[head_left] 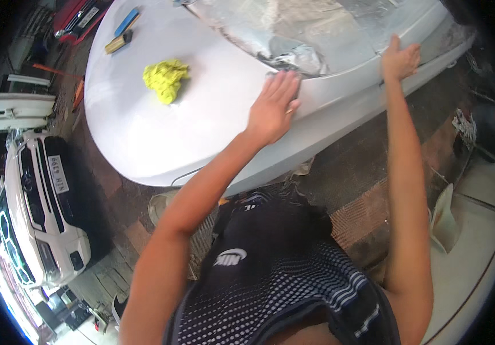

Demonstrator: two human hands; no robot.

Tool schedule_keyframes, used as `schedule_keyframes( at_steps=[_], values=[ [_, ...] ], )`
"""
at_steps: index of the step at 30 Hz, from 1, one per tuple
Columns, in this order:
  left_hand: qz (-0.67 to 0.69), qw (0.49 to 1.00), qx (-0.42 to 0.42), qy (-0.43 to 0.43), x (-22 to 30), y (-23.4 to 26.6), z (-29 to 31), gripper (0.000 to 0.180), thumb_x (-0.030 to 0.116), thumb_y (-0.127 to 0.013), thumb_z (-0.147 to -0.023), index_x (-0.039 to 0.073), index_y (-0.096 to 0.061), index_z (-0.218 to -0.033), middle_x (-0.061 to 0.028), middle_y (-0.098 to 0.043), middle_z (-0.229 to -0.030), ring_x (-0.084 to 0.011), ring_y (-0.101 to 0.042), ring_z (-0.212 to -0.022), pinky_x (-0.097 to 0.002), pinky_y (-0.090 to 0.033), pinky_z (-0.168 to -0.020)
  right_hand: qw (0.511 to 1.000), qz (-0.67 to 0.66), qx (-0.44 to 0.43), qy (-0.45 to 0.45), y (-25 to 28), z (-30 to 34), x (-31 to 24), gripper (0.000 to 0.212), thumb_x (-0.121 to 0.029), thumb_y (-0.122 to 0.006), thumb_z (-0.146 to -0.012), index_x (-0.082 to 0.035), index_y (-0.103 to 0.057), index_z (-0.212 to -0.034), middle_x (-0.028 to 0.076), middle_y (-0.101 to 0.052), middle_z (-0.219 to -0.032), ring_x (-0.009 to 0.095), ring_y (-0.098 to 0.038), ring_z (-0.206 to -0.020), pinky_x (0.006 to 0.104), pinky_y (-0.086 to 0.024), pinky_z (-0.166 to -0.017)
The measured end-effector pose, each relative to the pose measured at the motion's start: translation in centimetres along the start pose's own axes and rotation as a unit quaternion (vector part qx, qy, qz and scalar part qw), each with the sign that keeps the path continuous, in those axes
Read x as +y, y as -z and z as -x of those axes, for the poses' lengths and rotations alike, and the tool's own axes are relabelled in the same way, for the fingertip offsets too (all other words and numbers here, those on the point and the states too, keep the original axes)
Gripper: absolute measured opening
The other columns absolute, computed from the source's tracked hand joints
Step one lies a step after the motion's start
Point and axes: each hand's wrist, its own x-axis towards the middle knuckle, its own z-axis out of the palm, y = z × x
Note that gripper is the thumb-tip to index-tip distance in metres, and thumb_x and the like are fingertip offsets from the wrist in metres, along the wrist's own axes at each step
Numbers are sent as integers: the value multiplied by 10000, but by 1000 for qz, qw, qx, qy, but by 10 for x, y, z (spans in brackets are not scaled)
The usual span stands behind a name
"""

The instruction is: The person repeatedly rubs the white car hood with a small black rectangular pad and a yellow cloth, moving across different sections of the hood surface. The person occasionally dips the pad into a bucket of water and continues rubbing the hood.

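A pale grey car body (138, 138) with a dull finish curves across the far side in front of me. My left hand (273, 109) lies on it beside the lower corner of the covered window, fingers together and pressed down. A dark grey pad (299, 86) shows at the edges of those fingers; most of it is hidden under them. Further right, my right hand (399, 60) rests on the pillar beside the window, fingers apart and holding nothing. Crumpled clear plastic and paper sheeting (299, 29) covers the glass.
On the panel lie a bright yellow cloth (166, 80), a blue block (126, 22) and a yellow-brown block (118, 42). A white car (40, 201) stands at the left, a red car (78, 20) at the far left. A round pale container (158, 207) sits below the panel's edge.
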Motion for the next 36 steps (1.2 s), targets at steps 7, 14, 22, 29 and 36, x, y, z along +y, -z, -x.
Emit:
schedule_keyframes(
  at_steps=[7, 14, 22, 29, 36],
  values=[
    [-73, 935, 87, 335, -184, 67, 224, 505, 217, -354, -1091, 39, -388, -1562, -187, -320, -1643, -347, -267, -1537, -423, -170, -1276, 997, 41, 57, 28, -7, -24, 27, 939, -616, -607, -901, 136, -436, -1436, 292, -529, -1445, 453, -474, -1351, 600, -358, -1083],
    [-56, 978, 111, 169, -48, -9, 74, 549, 354, -455, -1065, 53, -444, -1524, -133, -360, -1635, -309, -318, -1520, -452, -232, -1254, 996, 84, 20, 14, -9, -32, 29, 925, -625, -611, -889, 143, -476, -1387, 305, -570, -1374, 467, -507, -1306, 602, -383, -1048],
    [125, 822, 293, 473, -211, 71, 281, 535, 271, -319, -1106, -9, -336, -1562, -218, -338, -1623, -324, -292, -1525, -411, -204, -1264, 994, 100, 30, 11, -26, -35, 43, 906, -637, -586, -899, 114, -485, -1395, 292, -602, -1338, 464, -564, -1238, 618, -409, -1009],
    [-24, 918, 196, 342, -143, 27, 221, 532, 363, -395, -1096, 68, -429, -1538, -154, -419, -1592, -315, -339, -1506, -428, -254, -1252, 988, 152, -8, -31, -13, -47, 50, 883, -653, -552, -908, 98, -505, -1369, 293, -611, -1316, 463, -569, -1228, 639, -416, -970],
    [12, 781, 327, 532, -228, 86, 269, 489, 249, -432, -1067, -24, -449, -1472, -263, -437, -1535, -400, -379, -1452, -471, -283, -1228, 990, 140, 12, -7, -26, -49, 35, 862, -661, -550, -903, 96, -536, -1314, 282, -635, -1280, 483, -587, -1196, 655, -416, -957]
  ],
)
